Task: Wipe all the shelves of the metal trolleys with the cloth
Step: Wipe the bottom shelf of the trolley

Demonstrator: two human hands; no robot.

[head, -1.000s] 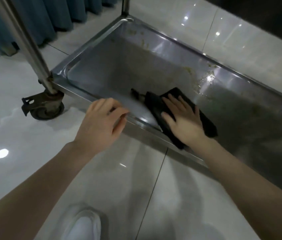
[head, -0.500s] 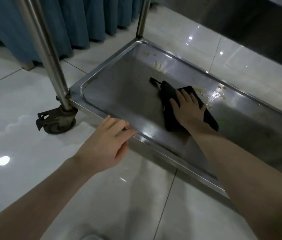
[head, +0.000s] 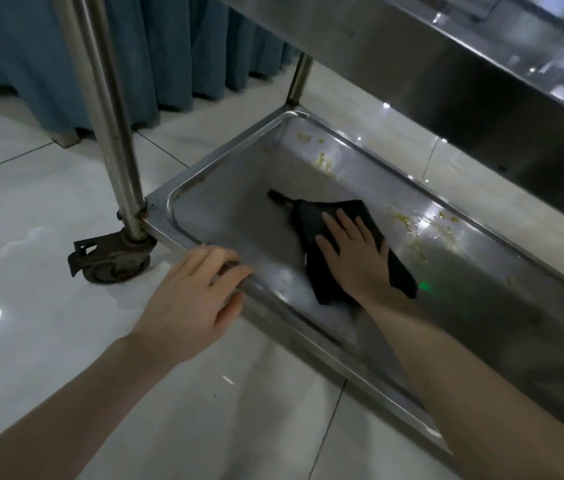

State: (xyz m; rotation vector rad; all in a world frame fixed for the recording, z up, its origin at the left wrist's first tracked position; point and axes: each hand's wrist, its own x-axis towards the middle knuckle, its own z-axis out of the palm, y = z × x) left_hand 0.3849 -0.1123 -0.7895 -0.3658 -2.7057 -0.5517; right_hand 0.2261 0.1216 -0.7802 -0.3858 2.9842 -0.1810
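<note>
Item: bottom shelf (head: 225,216) of trolley, wipe under way.
- Method: keep your palm flat on cloth (head: 311,230) and press evenly. Sweep toward yellow residue (head: 408,226) by far wall and into far corner. Gather crumbs in fold rather than smearing them.
- Right hand (head: 356,258): fingers straight, slightly spread, pressing cloth onto shelf floor, mid-shelf.
- Left hand (head: 190,299): fingers curled over near rim, thumb on outer face, steadying trolley.
- Hands apart.
- Caster (head: 114,261) near left hand: brace firmly, since trolley may roll.
</note>
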